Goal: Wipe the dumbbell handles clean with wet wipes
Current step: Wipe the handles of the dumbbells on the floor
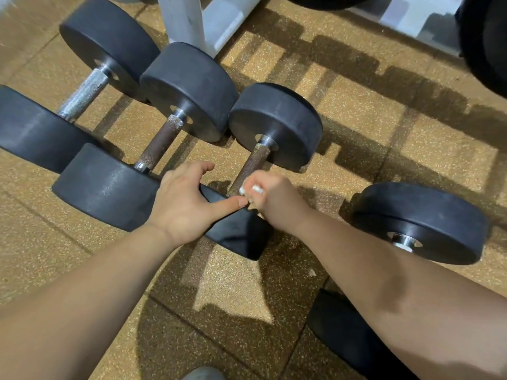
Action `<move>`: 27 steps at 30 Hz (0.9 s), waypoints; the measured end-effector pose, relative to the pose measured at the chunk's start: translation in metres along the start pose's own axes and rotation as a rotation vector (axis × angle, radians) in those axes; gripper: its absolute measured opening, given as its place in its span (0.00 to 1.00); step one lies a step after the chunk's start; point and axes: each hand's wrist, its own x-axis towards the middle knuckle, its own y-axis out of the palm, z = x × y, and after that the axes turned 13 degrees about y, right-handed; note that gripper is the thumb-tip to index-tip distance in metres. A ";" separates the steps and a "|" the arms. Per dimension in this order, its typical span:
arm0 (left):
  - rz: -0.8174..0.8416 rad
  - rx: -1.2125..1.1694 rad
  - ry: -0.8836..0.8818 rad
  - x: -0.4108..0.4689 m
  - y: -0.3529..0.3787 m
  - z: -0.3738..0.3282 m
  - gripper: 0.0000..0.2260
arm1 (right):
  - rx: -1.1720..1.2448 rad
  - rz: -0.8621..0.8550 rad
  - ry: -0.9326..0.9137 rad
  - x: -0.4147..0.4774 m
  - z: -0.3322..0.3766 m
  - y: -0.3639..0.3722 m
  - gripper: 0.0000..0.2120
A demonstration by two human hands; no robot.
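The near black rubber head [236,231] of the rightmost lying dumbbell is steadied by the left hand [182,198]. That hand rests on it with fingers loosely curved, gripping nothing. Just beyond that head, the right hand [270,200] is clamped around a crumpled white wet wipe [251,189], which is pressed on the near end of the brown knurled steel handle [251,167].

The wiping of this handle is judged to be under way. Next, the wipe should be drawn toward the far head [277,124] with firm, twisting pressure. Left of this dumbbell, a second brown handle [160,145] is judged to be awaiting wiping.
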 end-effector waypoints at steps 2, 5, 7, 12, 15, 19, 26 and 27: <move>0.000 0.018 0.000 0.000 0.002 -0.002 0.53 | -0.106 0.097 0.011 0.000 0.002 -0.007 0.07; 0.039 0.059 0.005 -0.001 0.002 -0.006 0.51 | -0.041 0.055 0.055 -0.001 0.018 -0.022 0.06; 0.083 0.114 -0.003 -0.003 -0.003 -0.013 0.50 | -0.038 0.035 0.066 -0.010 0.031 -0.032 0.06; 0.178 0.212 -0.012 -0.023 -0.030 -0.063 0.43 | -0.158 0.015 0.114 -0.057 0.054 -0.076 0.03; 0.270 0.197 -0.088 -0.035 -0.059 -0.096 0.35 | -0.074 -0.008 0.138 -0.092 0.070 -0.106 0.02; 0.386 0.128 -0.266 -0.051 -0.108 -0.125 0.28 | 0.012 0.008 0.301 -0.127 0.107 -0.127 0.02; 0.324 0.043 -0.320 -0.077 -0.219 -0.149 0.26 | 0.170 -0.013 0.409 -0.178 0.217 -0.153 0.04; 0.318 0.047 -0.319 -0.078 -0.232 -0.155 0.26 | 0.184 -0.017 0.421 -0.182 0.228 -0.155 0.04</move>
